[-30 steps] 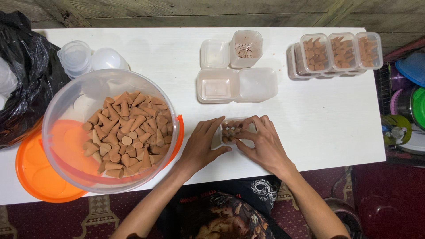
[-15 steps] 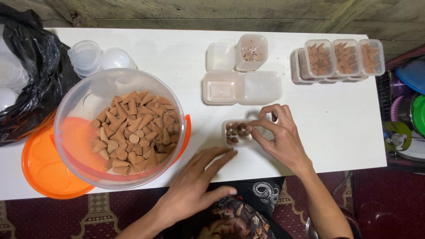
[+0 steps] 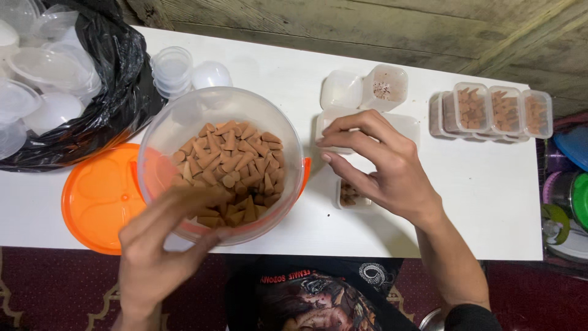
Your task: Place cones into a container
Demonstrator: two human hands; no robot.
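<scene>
**Hands at a bowl of brown cones and a small box, white surface**

Head view. Left hand [image 3: 160,245] at the near rim of the large clear bowl [image 3: 184,122], blurred, fingers loosely curled over the rim toward the brown cones [image 3: 231,168] heaped inside; whether the grip pinches a cone cannot be told. Bowl seated on an orange lid [image 3: 98,196] on the white surface [image 3: 490,184]. Right hand [image 3: 383,165] held above the surface just right of the bowl, fingers spread and slightly bent, grip holding nothing. Small clear box [image 3: 352,196] with a few cones inside, lying on the surface directly under the right palm, partly hidden by it. Empty clear boxes [image 3: 342,91] just beyond the right fingertips; beside them one box with a pinkish residue [image 3: 384,87]. Row of filled boxes [image 3: 490,110] near the far right edge. Stack of round clear cups [image 3: 171,70] behind the bowl. Black bag [image 3: 122,73] with clear lids at far left.
</scene>
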